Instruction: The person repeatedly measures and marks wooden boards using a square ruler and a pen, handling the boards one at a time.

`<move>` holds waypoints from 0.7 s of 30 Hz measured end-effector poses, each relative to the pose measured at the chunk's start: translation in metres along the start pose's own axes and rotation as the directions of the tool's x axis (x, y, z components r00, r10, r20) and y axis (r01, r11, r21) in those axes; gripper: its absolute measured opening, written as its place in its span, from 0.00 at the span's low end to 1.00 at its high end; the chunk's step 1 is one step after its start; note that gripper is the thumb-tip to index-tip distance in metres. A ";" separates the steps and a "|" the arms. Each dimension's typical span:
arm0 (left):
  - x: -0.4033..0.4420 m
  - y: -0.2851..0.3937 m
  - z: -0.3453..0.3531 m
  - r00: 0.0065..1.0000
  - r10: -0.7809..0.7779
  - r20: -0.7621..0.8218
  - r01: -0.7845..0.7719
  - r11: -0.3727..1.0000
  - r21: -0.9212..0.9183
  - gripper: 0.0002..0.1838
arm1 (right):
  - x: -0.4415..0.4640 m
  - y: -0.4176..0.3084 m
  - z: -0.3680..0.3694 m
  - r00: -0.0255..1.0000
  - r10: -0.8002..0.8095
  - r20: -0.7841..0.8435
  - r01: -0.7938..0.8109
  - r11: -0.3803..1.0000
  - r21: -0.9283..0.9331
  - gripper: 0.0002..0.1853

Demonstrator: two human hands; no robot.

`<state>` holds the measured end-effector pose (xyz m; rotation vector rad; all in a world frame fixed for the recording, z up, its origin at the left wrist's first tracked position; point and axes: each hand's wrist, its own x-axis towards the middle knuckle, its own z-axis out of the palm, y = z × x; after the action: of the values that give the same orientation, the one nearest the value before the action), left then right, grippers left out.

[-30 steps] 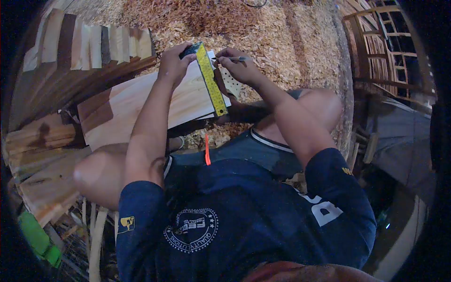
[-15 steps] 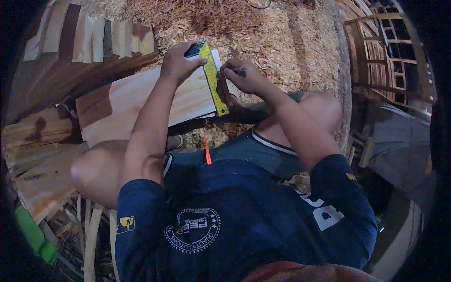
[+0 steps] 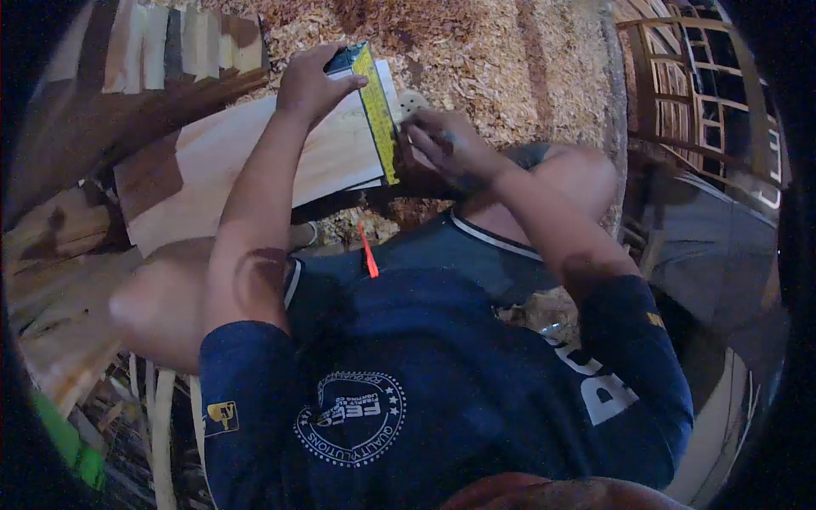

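Note:
My left hand (image 3: 308, 89) grips the dark stock of a square (image 3: 374, 109), its thumb on the yellow, graduated blade. That blade lies across the right end of a pale wooden board (image 3: 327, 153), which rests in front of my legs. At the blade's right edge is my right hand (image 3: 452, 144), its fingers pinched together around a thin, pencil-like tool that is mostly hidden. A white strip (image 3: 387, 83) of the board's end shows beyond the blade. Just above my right fingers lies a pale, rounded piece with small holes (image 3: 413, 104).
Wood shavings (image 3: 493, 59) cover the ground ahead. Thick wooden planks (image 3: 183, 59) are stacked at the upper left, with more boards (image 3: 68, 272) below them. A slatted frame (image 3: 701, 93) stands at the right. An orange strip (image 3: 368, 251) hangs at my waist.
The view has shifted, so the board and square appear higher and slightly left. My right hand has turned a little along the blade edge, and the pencil-like tool is less visible.

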<state>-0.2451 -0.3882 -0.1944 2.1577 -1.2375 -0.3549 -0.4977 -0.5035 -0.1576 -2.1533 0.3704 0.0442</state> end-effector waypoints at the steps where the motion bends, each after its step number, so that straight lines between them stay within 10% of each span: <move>1: 0.001 -0.002 0.001 1.000 -0.010 0.025 0.010 1.000 0.003 0.39 | -0.016 -0.006 0.001 0.998 0.018 0.061 -0.016 1.000 -0.021 0.12; 8: -0.004 0.004 -0.004 1.000 0.020 -0.016 -0.019 0.999 0.039 0.40 | -0.007 -0.003 -0.003 0.952 0.234 0.198 -0.243 0.970 0.027 0.12; 13: -0.002 0.001 -0.001 0.999 -0.025 0.022 0.025 1.000 -0.004 0.40 | 0.037 0.012 0.003 0.977 0.188 -0.097 -0.168 0.969 0.183 0.13; 17: -0.003 0.006 -0.007 1.000 -0.009 0.030 0.008 1.000 0.020 0.39 | -0.006 -0.012 -0.001 0.971 0.209 0.114 -0.191 0.970 -0.153 0.12; 21: -0.004 -0.010 0.010 1.000 0.000 -0.016 0.000 1.000 0.002 0.39 | -0.031 -0.011 0.007 0.960 0.185 0.210 -0.195 0.980 0.031 0.12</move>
<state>-0.2455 -0.3855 -0.2087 2.1582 -1.2291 -0.3358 -0.5235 -0.4842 -0.1478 -2.0328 0.4508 0.3604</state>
